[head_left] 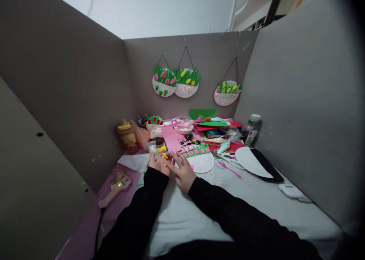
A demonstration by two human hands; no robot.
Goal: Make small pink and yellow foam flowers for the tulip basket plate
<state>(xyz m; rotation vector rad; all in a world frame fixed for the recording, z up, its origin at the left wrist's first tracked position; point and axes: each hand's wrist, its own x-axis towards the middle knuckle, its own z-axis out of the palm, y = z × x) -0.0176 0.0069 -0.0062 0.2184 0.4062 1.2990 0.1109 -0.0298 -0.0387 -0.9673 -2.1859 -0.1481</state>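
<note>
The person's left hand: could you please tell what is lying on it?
A yellow piece lies on the left hand, and a smaller yellow bit shows by the right hand. The right hand covers part of the left hand; anything under it cannot be seen.

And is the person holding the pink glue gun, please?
No, the glue gun lies apart from the left hand and right hand.
</note>
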